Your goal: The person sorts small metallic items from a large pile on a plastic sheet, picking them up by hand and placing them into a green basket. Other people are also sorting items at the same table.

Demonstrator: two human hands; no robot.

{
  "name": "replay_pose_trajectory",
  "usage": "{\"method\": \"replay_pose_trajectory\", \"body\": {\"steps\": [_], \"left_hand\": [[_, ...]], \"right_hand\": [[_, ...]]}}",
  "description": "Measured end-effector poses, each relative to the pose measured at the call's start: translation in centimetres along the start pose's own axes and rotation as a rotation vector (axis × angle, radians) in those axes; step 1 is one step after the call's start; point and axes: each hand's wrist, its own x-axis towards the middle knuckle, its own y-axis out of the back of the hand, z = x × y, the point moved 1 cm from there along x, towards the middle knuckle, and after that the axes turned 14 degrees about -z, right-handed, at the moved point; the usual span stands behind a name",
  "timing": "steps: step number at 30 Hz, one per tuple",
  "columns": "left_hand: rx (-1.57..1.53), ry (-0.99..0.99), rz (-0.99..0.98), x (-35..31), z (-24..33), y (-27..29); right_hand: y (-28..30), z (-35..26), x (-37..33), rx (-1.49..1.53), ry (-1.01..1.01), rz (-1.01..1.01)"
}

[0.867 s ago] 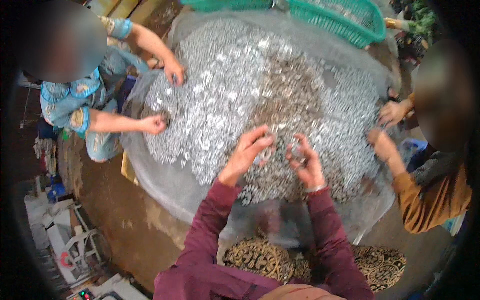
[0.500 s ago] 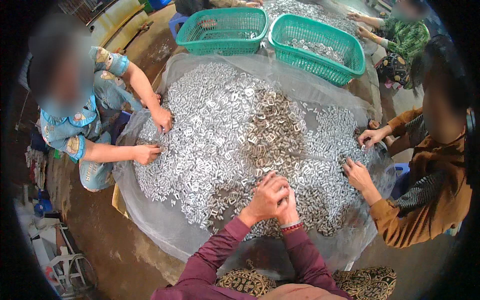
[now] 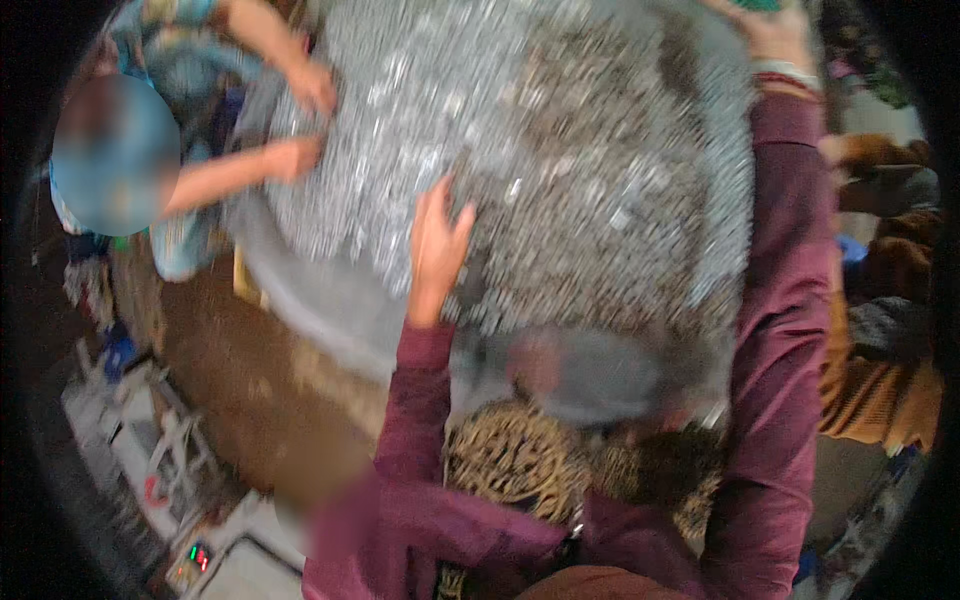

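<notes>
My left hand (image 3: 438, 245) is over the near left part of the heap, fingers apart and nothing seen in them. Small silvery metal pieces (image 3: 370, 190) and a darker, brownish patch of them (image 3: 580, 100) cover the sheet, smeared by motion. Stretched far out to the upper right, my right hand (image 3: 780, 40) is cut off by the picture's top edge. Beside its fingers shows a bit of green plastic (image 3: 757, 4); whether they touch it or grip anything I cannot tell.
At the left, a co-worker's hands (image 3: 295, 157) rest at the heap's edge. A person in a brown sleeve (image 3: 875, 400) sits at the right. Pale sheeting (image 3: 330, 310) hangs around the heap's near edge. A scale with a lit display (image 3: 197, 558) stands at the lower left.
My hands were pressed together over the near side of the heap. They have parted: the right reaches far to the upper right, the left has moved left and spread. The view has shifted.
</notes>
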Motion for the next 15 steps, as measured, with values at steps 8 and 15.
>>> {"method": "replay_pose_trajectory", "body": {"steps": [8, 15], "left_hand": [[0.129, 0.351, -0.329, -8.3, -6.8, -4.2], [0.220, -0.114, -0.192, -7.9, -3.3, -8.9]], "right_hand": [[-18.1, 6.9, -10.8, -0.737, 0.214, -0.219], [-26.8, 1.4, -19.0, -1.081, 0.095, -0.311]]}}
